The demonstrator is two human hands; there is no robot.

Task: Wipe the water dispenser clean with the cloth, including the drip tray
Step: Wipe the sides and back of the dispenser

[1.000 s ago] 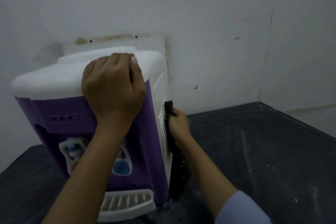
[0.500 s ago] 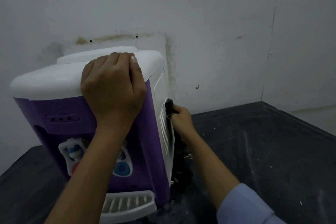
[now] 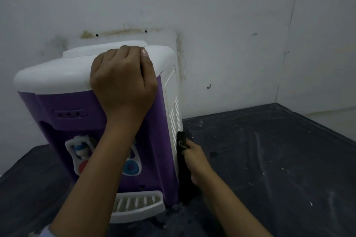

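Dispenser (image 3: 96,121) stands on the dark table (image 3: 269,159), its back near the stained wall (image 3: 212,15). Bare tabletop runs wide to your right as far as the corner; a narrower strip is free on the left. No writing readable: only three dots on the front panel and red and blue tap buttons. Drip tray (image 3: 137,205) sits at the front base, slotted, contents not discernible. Your left hand (image 3: 123,81) clamps the white lid (image 3: 57,71). Your right hand (image 3: 194,161) grips the black cloth (image 3: 182,141), pressed against the vented side panel low down.
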